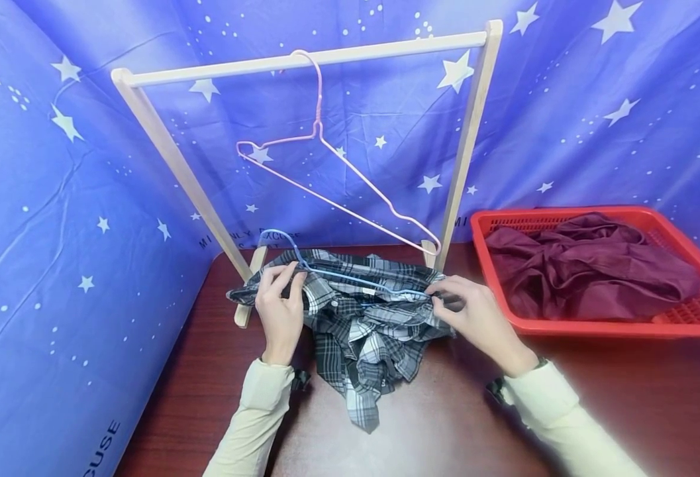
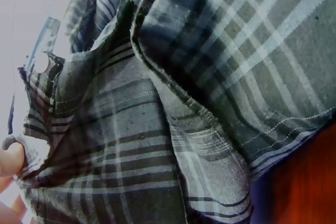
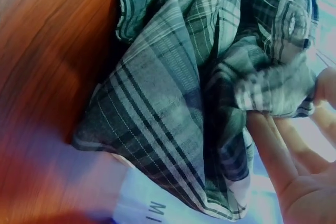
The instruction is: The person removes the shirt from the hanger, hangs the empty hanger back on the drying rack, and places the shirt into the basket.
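A black, grey and white plaid shirt [image 1: 379,338] hangs in folds over the table, with a blue hanger [image 1: 355,279] lying along its collar area. My left hand [image 1: 279,315] pinches the shirt's edge near the hanger's neck. At the hanger's right end, my right hand [image 1: 475,315] pinches the cloth between thumb and fingers. The left wrist view shows a thumb [image 2: 11,160] on the plaid fabric beside a button. In the right wrist view, fingers [image 3: 273,150] sit under a fold of the shirt. The hanger's left end is hidden.
Behind the shirt stands a wooden rack [image 1: 385,50], with a pink hanger [image 1: 319,93] hooked on its bar. A red basket [image 1: 600,328] at the right holds a maroon cloth [image 1: 588,271]. A blue starry curtain [image 1: 111,172] encloses the dark red table [image 1: 177,411].
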`<state>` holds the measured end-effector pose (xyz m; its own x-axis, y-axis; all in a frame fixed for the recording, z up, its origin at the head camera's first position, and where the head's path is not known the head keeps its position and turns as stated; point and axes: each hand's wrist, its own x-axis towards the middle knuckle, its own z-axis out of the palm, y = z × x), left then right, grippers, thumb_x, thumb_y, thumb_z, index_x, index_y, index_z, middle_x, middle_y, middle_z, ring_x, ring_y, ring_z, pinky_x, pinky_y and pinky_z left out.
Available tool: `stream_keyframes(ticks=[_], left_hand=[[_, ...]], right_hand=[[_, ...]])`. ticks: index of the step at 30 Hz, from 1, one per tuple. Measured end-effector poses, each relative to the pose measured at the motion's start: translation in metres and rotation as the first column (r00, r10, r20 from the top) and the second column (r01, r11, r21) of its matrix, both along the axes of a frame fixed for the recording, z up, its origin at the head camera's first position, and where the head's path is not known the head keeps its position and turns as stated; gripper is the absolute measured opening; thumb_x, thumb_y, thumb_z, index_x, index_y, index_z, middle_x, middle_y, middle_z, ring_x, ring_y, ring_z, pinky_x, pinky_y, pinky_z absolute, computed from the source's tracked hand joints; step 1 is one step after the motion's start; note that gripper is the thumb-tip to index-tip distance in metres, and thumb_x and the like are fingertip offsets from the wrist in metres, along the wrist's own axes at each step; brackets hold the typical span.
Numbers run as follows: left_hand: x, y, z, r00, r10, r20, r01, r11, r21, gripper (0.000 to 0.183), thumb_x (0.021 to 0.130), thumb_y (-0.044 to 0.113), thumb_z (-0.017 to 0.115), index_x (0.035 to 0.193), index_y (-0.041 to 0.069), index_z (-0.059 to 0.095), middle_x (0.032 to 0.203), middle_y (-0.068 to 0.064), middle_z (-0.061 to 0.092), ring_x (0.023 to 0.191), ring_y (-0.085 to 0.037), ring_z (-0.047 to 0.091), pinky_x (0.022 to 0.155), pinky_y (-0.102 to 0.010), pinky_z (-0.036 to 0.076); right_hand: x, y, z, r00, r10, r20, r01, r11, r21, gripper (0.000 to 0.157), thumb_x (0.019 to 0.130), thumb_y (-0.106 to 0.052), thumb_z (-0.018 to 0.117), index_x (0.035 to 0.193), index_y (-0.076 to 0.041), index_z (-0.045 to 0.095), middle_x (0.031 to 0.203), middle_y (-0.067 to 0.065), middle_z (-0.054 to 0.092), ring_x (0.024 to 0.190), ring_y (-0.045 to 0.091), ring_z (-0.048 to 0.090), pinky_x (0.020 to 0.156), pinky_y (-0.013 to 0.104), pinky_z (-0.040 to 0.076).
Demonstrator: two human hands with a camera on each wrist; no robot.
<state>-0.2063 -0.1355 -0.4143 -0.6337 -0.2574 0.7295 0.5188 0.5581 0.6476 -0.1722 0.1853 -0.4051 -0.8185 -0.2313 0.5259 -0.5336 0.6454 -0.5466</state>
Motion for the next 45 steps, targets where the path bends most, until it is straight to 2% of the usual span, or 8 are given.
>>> stream_keyframes(ticks=[4,10,18,26,31,40,45], left_hand=[[-0.001,0.001,-0.001,1.0,0.01,-0.01,-0.009,0.999,0.036,0.022,0.089,0.01,0.073,0.109,0.001,0.075,0.099,-0.013,0.067,0.094,-0.027,0.064,0.079,-0.027,0.046],[-0.001,0.001,-0.002,0.999,0.033,-0.019,-0.031,0.997,0.077,0.023,0.089,0.009,0.073,0.11,0.0,0.075,0.097,-0.015,0.067,0.096,-0.03,0.063,0.086,-0.032,0.046],[0.0,0.001,-0.002,0.998,0.063,0.019,-0.065,0.992,0.107,0.024,0.089,0.011,0.074,0.11,-0.001,0.074,0.096,-0.016,0.066,0.096,-0.03,0.063,0.088,-0.035,0.045],[0.0,0.001,-0.005,0.992,0.108,0.061,-0.114,0.987,0.109,0.025,0.089,0.012,0.073,0.109,-0.002,0.074,0.096,-0.018,0.066,0.095,-0.032,0.063,0.087,-0.039,0.045],[0.0,0.001,-0.008,0.988,0.133,0.078,-0.141,0.983,0.117,0.025,0.089,0.013,0.073,0.11,-0.002,0.074,0.098,-0.018,0.067,0.096,-0.034,0.064,0.088,-0.044,0.046],[-0.001,0.004,-0.012,0.979,0.169,0.114,-0.182,0.977,0.114,0.028,0.089,0.017,0.074,0.111,0.0,0.074,0.104,-0.017,0.072,0.103,-0.036,0.066,0.093,-0.048,0.046],[-0.003,0.005,-0.013,0.976,0.178,0.128,-0.193,0.974,0.121,0.027,0.09,0.016,0.073,0.11,-0.001,0.074,0.104,-0.017,0.072,0.103,-0.036,0.065,0.093,-0.048,0.045]], right_hand=[[-0.001,0.0,-0.001,0.999,-0.013,0.039,0.014,1.0,-0.022,0.025,0.082,0.0,0.07,0.1,-0.016,0.075,0.094,-0.002,0.072,0.077,0.008,0.066,0.066,0.024,0.057],[-0.001,0.0,-0.002,0.995,-0.003,0.101,0.01,0.997,-0.073,0.027,0.083,0.0,0.069,0.102,-0.019,0.076,0.095,-0.003,0.072,0.075,0.005,0.065,0.067,0.018,0.055],[-0.005,0.005,-0.008,0.983,0.099,0.155,-0.071,0.982,-0.175,0.036,0.082,0.01,0.066,0.108,-0.011,0.076,0.105,0.006,0.073,0.088,0.004,0.063,0.076,0.015,0.054],[-0.008,0.004,-0.009,0.973,0.143,0.183,-0.1,0.969,-0.227,0.035,0.085,0.011,0.063,0.112,-0.007,0.075,0.112,0.01,0.072,0.103,-0.003,0.061,0.085,0.013,0.05],[-0.009,0.003,-0.012,0.961,0.175,0.215,-0.111,0.954,-0.279,0.031,0.089,0.007,0.062,0.115,-0.005,0.073,0.115,0.014,0.071,0.105,-0.004,0.06,0.088,0.012,0.048],[-0.006,0.0,-0.014,0.928,0.155,0.339,-0.022,0.931,-0.364,0.028,0.092,0.0,0.063,0.117,-0.007,0.073,0.119,0.013,0.07,0.106,-0.002,0.061,0.088,0.012,0.048],[-0.006,-0.003,-0.016,0.922,0.164,0.351,0.0,0.906,-0.423,0.028,0.092,0.001,0.062,0.117,-0.005,0.073,0.119,0.014,0.07,0.105,0.001,0.063,0.088,0.015,0.05]])
